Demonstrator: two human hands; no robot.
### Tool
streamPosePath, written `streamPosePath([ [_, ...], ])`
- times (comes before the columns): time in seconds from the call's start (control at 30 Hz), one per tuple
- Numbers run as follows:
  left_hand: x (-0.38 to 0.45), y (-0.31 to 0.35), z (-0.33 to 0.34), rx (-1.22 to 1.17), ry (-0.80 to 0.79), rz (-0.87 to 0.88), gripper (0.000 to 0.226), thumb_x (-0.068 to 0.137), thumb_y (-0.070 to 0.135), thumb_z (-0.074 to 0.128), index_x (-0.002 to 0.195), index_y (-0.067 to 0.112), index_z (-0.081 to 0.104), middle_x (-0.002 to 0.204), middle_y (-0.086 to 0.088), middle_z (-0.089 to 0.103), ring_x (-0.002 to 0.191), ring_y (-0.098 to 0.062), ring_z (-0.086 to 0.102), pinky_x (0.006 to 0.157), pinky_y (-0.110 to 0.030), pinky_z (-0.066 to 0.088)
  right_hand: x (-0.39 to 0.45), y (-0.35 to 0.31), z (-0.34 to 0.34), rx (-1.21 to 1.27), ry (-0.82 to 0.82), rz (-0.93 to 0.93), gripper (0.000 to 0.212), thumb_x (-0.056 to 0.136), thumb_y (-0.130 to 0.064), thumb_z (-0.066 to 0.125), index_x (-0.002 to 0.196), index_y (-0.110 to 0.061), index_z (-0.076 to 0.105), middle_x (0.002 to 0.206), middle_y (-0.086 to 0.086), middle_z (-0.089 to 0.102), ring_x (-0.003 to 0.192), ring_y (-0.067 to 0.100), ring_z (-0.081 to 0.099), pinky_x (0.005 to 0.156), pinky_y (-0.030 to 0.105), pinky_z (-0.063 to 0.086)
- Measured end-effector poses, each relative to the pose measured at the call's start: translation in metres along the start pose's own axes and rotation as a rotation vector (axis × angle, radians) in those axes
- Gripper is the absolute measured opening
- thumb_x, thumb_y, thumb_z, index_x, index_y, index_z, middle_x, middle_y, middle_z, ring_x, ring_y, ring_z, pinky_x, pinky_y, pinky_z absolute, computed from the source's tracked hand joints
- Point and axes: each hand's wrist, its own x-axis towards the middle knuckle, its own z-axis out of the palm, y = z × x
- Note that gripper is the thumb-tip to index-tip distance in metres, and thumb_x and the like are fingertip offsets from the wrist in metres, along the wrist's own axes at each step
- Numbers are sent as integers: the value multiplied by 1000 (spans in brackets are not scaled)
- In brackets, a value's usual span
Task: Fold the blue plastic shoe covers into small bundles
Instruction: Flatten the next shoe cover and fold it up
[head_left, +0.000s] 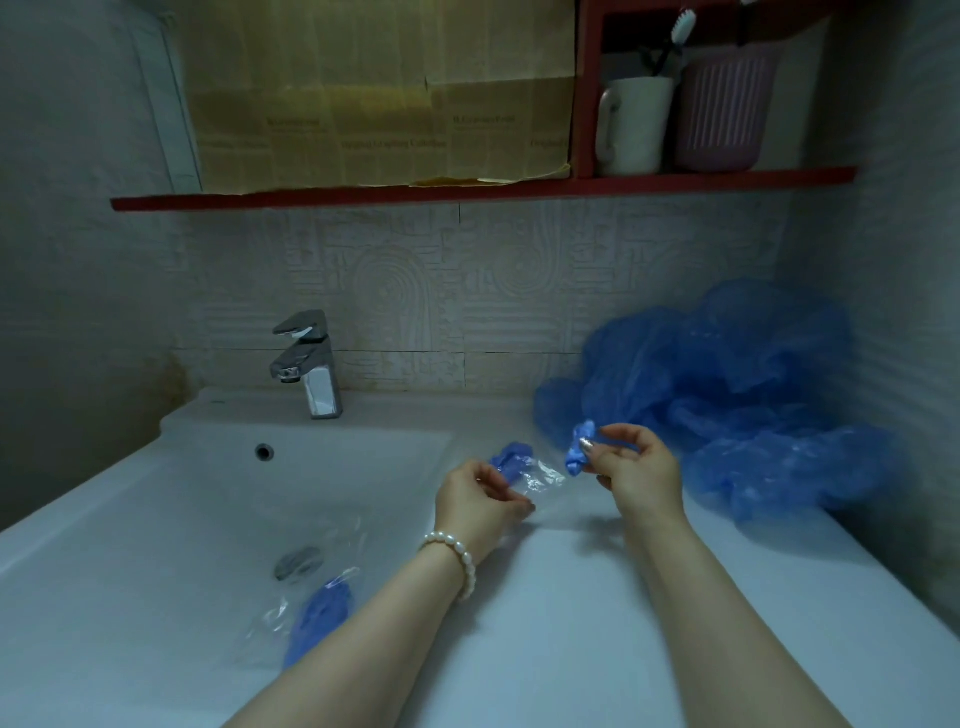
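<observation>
Both my forearms reach fwd, bare. L hand (480, 501) sits lower, fingers curled in, thumb & fingertips pinched together, bead bracelet on wrist. R hand (636, 467) is raised a bit higher, thumb & forefinger pinched shut, other fingers loosely bent.

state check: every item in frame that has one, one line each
left hand: pinching a clear bag
clear bag: held up, one blue bundle inside
right hand: gripping a folded bundle
folded bundle: compact, held beside the bag
loose shoe covers: unfolded, heaped on the counter
bagged bundle: lying in the sink
sink: no water visible
faucet: not running
white mug: upright on shelf
</observation>
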Motion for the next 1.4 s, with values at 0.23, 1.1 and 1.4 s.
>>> streamPosePath([
  [0.23, -1, 3, -2, -41, 35, -16, 41, 62, -4, 81, 66, 14, 45, 47, 7, 60, 46, -6, 55, 56, -24, 50, -8, 14, 14, -436, -213, -63, 27, 82, -1, 67, 80, -21, 50, 77, 0, 58, 72, 19, 58, 68, 29, 48],
  [1.1, -24, 9, 1, 12, -84, 267, 31, 71, -10, 71, 64, 14, 53, 67, -1, 65, 61, -11, 61, 66, -30, 54, -12, 15, 23, -213, 170, 114, 29, 71, 5, 73, 66, -13, 52, 67, -3, 56, 65, 15, 53, 61, 24, 39],
  [1.4, -39, 14, 10, 73, 19, 449, 20, 69, 12, 72, 64, 22, 56, 61, 14, 62, 59, -5, 59, 60, -19, 48, -14, 20, 31, -130, 249, 91, 30, 66, 5, 73, 58, -15, 52, 57, -1, 58, 61, 20, 58, 64, 28, 47],
])
